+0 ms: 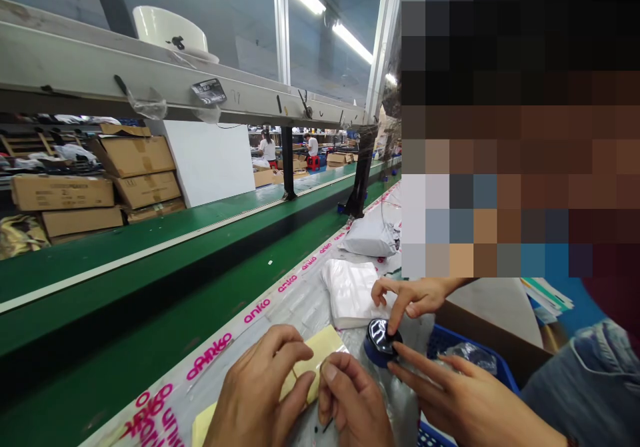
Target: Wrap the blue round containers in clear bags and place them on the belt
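A pale yellow, glossy-looking sheet (327, 340) lies under and between my two hands. My left hand (260, 383) curls round its left side, thumb and forefinger bent over the sheet. At the lower right of the sheet is my right hand (353, 400), its thumb and fingertips pinched together; what they grip, if anything, is too small to make out. More yellow paper (203, 423) shows beside my left wrist. To the right, a co-worker's two hands (417, 297) touch a round black, shiny-topped object (383, 341) on the plastic-covered bench.
A stack of white plastic bags (350, 290) and a grey-white package (370, 235) lie farther along the bench. A green conveyor (210, 280) runs along the left. A blue basket (500, 360) stands at right. Cardboard boxes (135, 157) are piled beyond the conveyor.
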The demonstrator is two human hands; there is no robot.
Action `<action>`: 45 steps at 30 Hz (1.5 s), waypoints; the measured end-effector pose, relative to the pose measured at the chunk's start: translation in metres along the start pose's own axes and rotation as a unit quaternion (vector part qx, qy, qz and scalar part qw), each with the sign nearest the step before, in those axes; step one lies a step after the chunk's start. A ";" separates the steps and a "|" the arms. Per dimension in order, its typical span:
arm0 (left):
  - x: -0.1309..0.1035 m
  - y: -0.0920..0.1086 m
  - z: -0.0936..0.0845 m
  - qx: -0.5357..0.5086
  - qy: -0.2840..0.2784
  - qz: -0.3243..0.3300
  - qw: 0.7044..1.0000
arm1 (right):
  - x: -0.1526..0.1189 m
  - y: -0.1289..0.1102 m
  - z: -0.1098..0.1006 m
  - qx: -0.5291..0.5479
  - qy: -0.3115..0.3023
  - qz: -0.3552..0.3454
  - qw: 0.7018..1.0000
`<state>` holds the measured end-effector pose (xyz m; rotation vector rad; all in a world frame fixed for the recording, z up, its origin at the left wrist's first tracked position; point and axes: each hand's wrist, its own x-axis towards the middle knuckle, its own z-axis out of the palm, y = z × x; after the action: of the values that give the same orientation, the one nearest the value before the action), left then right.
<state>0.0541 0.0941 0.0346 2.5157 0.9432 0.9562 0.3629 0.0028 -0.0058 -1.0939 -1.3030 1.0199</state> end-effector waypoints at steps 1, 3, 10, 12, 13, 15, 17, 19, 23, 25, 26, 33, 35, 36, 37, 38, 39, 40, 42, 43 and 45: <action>-0.001 0.000 0.000 0.037 0.021 0.036 0.998 | 0.001 -0.001 0.000 0.007 0.004 -0.006 1.000; -0.002 0.000 0.000 0.108 0.045 0.087 0.989 | 0.003 -0.004 0.001 0.017 0.011 -0.006 1.000; -0.005 -0.003 0.002 0.218 0.072 0.156 0.961 | 0.005 -0.014 0.008 0.041 0.046 -0.008 0.998; -0.006 -0.004 0.002 0.219 0.071 0.168 0.959 | 0.006 -0.013 0.011 0.046 0.049 -0.006 0.998; -0.007 -0.005 0.003 0.220 0.072 0.170 0.958 | 0.007 -0.013 0.013 0.048 0.049 -0.004 0.998; -0.009 -0.006 0.004 0.222 0.073 0.170 0.957 | 0.009 -0.010 0.017 0.051 0.045 0.003 0.998; -0.010 -0.006 0.005 0.223 0.074 0.168 0.957 | 0.010 -0.007 0.019 0.044 0.035 0.009 0.998; -0.010 -0.006 0.005 0.222 0.077 0.168 0.957 | 0.010 -0.005 0.018 0.034 0.029 0.006 0.999; -0.008 -0.005 0.004 0.228 0.090 0.167 0.955 | 0.005 -0.004 0.011 -0.011 0.006 -0.020 1.000; -0.008 -0.005 0.002 0.228 0.085 0.161 0.957 | 0.003 -0.003 0.007 -0.033 -0.021 -0.023 0.999; -0.008 -0.005 0.002 0.225 0.079 0.160 0.958 | 0.002 -0.003 0.006 -0.031 -0.031 -0.013 0.999; -0.011 -0.006 0.004 0.213 0.055 0.153 0.964 | -0.004 0.010 0.002 -0.002 -0.036 0.012 0.999; -0.011 -0.007 0.005 0.212 0.055 0.156 0.963 | -0.004 0.013 0.003 -0.013 -0.038 -0.007 0.999; -0.012 -0.007 0.005 0.212 0.056 0.159 0.963 | -0.004 0.014 0.004 -0.020 -0.040 -0.010 0.999; -0.012 -0.007 0.005 0.211 0.056 0.159 0.963 | -0.004 0.014 0.004 -0.031 -0.045 -0.010 0.998; -0.012 -0.007 0.005 0.209 0.057 0.157 0.963 | -0.004 0.013 0.004 -0.048 -0.049 -0.013 0.998; -0.013 -0.007 0.005 0.208 0.059 0.154 0.964 | -0.005 0.012 0.004 -0.066 -0.050 -0.020 0.996; -0.013 -0.007 0.005 0.209 0.061 0.151 0.964 | -0.006 0.010 0.002 -0.083 -0.045 -0.031 0.995; -0.013 -0.006 0.005 0.215 0.065 0.154 0.962 | -0.010 0.003 -0.002 -0.102 -0.034 -0.042 0.993; -0.012 -0.005 0.004 0.220 0.066 0.157 0.961 | -0.013 -0.001 -0.005 -0.098 -0.030 -0.035 0.994; -0.011 -0.004 0.004 0.225 0.066 0.159 0.959 | -0.017 -0.011 -0.004 -0.052 -0.025 0.002 0.998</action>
<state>0.0483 0.0894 0.0244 3.0921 0.8907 1.1164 0.3661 -0.0165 0.0013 -1.1554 -1.4076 0.9971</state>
